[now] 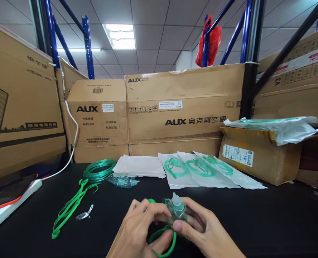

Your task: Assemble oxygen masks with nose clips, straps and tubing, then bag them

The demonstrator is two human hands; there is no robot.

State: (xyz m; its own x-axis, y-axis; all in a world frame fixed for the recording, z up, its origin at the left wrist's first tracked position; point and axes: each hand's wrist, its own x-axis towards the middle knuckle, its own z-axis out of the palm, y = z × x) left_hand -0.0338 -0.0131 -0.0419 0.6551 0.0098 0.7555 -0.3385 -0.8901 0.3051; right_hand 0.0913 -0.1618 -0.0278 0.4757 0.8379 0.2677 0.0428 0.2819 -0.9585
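Observation:
Between my hands is a clear green-tinted oxygen mask (pixel 181 214), its pale nozzle pointing up. My right hand (pixel 206 224) grips the mask from the right, thumb in front and fingers behind. My left hand (pixel 141 224) is closed on a green elastic strap (pixel 172 245), which loops below the mask. Its index finger reaches the mask's left edge; whether the strap passes through the mask there is hidden. To the left lie loose green straps (pixel 67 211) and a small clear clip-like piece (pixel 85 214). Farther back, another clear mask (pixel 124 181) rests beside coiled green tubing (pixel 98 170).
White pouches (pixel 139 165) are stacked behind the masks. Several pouches with green tubing (pixel 199 170) fan out to the right. A small carton (pixel 261 157) bears more bags. Large cartons (pixel 175 107) wall the back. A power strip (pixel 14 204) edges the left side.

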